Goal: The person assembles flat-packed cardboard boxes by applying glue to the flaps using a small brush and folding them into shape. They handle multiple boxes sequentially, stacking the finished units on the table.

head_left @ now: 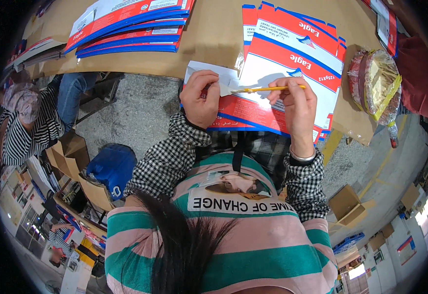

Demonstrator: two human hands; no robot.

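Fingers of the right hand (pixel 298 103) pinch a slim yellow-handled brush (pixel 263 89), its long axis running crosswise, tip pointing left toward the white flap (pixel 227 77). Nearer that flap, the left hand (pixel 200 102) grips it beside the flattened cartons (pixel 246 107).

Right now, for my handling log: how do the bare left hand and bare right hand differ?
The left hand touches a white cardboard flap; the right hand grips a slim yellow-handled brush. The right hand's wrist wears a silver bangle; the left hand's shows none. Both emerge from black-and-white checked sleeves.
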